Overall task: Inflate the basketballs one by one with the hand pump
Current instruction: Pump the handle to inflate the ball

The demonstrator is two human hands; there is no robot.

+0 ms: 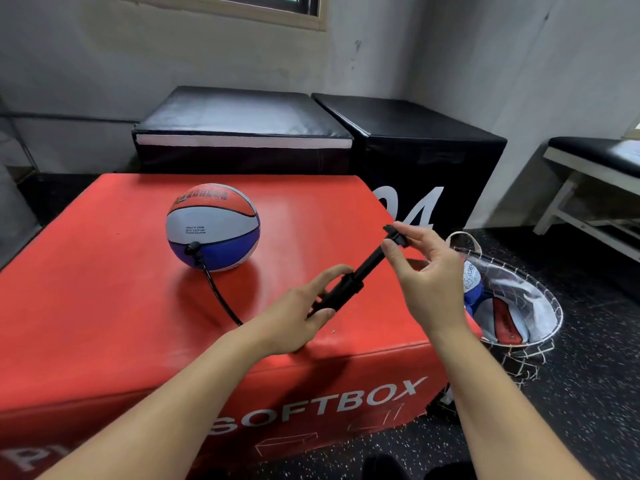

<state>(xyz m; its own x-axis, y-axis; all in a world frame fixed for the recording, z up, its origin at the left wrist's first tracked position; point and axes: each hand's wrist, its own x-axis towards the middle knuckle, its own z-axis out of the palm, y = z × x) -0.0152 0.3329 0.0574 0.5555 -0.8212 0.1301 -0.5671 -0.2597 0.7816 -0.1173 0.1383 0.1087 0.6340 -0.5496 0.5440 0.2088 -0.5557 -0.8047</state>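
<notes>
The left hand point(298, 306) grips the barrel of the black hand pump point(349, 285) at centre frame, fingers curled round it; the right hand point(426, 271) pinches the T-handle at the upper end, thumb and fingers closed on it, the remaining fingers loosely spread; the shaft appears drawn out. Principal risk, as judged: the pump is held clear of the red soft box point(104, 306) with nothing bracing it, so a hard or skewed stroke could drag the black hose point(221, 299) and pull the needle from the valve, or roll the ball, which nothing steadies; a side load could bend the needle. The basketball point(213, 227) sits on the box top, left of centre, well apart from both hands, the hose fitting seated low on its near face; panels are red, white and blue; it looks round and fairly full. Further balls lie in a net basket point(540, 306) at right, on the floor beside the box.
</notes>
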